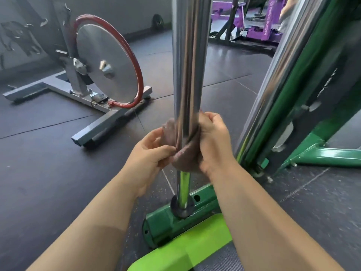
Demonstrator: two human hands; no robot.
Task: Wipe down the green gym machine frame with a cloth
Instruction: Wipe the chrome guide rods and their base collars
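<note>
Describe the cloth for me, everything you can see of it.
The cloth is a dull brownish-mauve rag that looks like soft terry fabric. It is bunched and wrapped around the shiny upright pole, low down, above the green base. The left hand pinches its left end, and the right hand grips it against the pole. Part of it is hidden behind the pole.

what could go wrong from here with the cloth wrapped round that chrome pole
1. The cloth is bunched around the chrome pole and pinched by the left hand and right hand; sliding down, fingers might jam against the black collar on the green base.
2. The bunched cloth may skip parts of the pole.
3. The second chrome rail stands close on the right; an elbow could knock it.
</note>
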